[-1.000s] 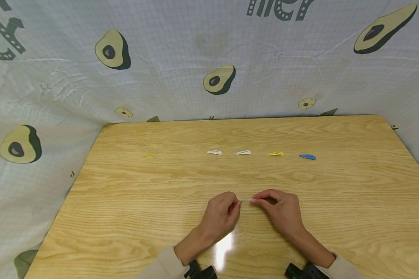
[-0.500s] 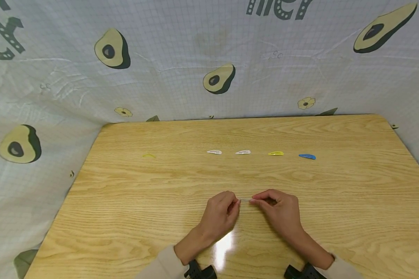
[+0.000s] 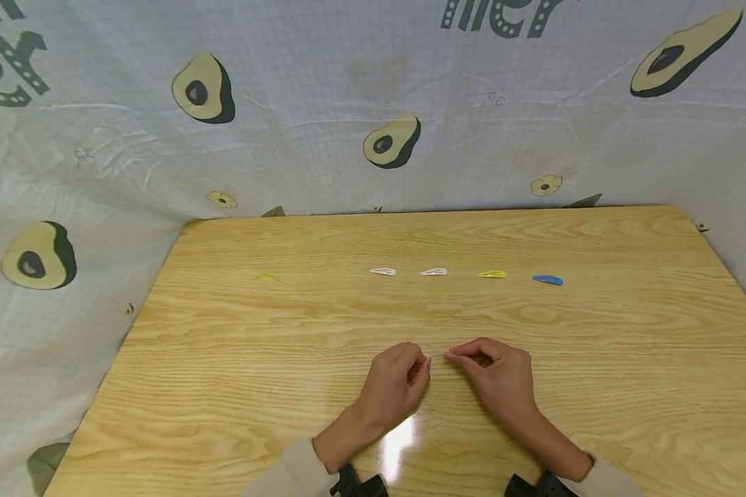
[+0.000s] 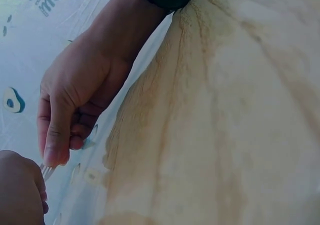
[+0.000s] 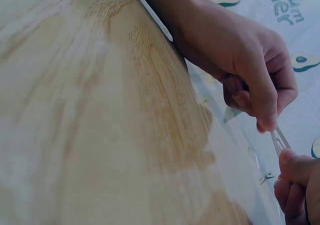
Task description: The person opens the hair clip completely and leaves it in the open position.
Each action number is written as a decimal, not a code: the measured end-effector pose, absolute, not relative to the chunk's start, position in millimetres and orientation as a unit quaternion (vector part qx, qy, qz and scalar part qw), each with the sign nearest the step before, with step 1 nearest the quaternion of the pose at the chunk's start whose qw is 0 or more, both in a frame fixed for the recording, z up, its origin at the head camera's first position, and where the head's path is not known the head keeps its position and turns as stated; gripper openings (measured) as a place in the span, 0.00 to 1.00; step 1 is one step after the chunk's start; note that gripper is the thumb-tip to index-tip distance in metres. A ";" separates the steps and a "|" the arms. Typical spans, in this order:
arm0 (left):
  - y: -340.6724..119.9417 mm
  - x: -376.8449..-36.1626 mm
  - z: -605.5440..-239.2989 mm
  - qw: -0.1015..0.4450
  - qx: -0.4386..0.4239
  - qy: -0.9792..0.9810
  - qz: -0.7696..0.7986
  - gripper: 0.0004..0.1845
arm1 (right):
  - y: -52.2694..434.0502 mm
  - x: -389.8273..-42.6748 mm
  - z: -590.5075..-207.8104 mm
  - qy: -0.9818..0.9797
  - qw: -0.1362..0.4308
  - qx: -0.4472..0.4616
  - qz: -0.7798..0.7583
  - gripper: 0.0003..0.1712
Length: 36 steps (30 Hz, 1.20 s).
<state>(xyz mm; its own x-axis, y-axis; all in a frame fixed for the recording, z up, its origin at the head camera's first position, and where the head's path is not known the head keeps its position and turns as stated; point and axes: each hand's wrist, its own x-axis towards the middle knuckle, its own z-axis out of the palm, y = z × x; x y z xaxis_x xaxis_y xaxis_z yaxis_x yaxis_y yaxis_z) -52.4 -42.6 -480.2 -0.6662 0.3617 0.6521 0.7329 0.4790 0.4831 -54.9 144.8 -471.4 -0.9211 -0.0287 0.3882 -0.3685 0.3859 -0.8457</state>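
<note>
centrally: clear hair clip (image 3: pixel 437 355), low over wooden table (image 3: pixel 224 386) near front edge, pinched at either end by left hand (image 3: pixel 394 385) and right hand (image 3: pixel 494 376). beyond: row of white clips (image 3: pixel 382 271), yellow clip (image 3: pixel 492 274), blue clip (image 3: pixel 548 279).

Only print I can read is on the backdrop cloth (image 3: pixel 323 83) behind the table. Far top, right of centre: cut-off dark letters, look like "ner" or "mer", tops cropped. Far left top: more big dark letters, partial, can't make out. Left wrist cam: corner of cloth shows "S.." over "me..", cropped. Right wrist cam: top right, approx "Sum" over "mer", small & tilted. No nos., no labels elsewhere.
</note>
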 end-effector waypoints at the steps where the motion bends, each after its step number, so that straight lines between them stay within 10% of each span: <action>1: -42.7 -52.4 -480.1 0.235 -0.325 -0.828 -0.392 0.10 | 144.4 -54.9 -471.3 -0.816 0.155 0.118 0.544 0.07; 36: -115.1 -81.7 -450.6 0.300 -0.176 -0.850 -0.395 0.03 | 66.3 -100.6 -447.2 -0.803 0.162 0.242 0.520 0.06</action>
<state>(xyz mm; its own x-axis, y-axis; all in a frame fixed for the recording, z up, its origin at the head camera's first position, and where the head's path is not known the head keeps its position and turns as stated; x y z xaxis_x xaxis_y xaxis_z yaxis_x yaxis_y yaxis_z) -81.7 -115.1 -450.6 -0.7576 0.0623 0.6498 0.5366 0.6262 0.5656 -100.6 66.3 -447.2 -0.8300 -0.2208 0.5122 -0.5577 0.3409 -0.7568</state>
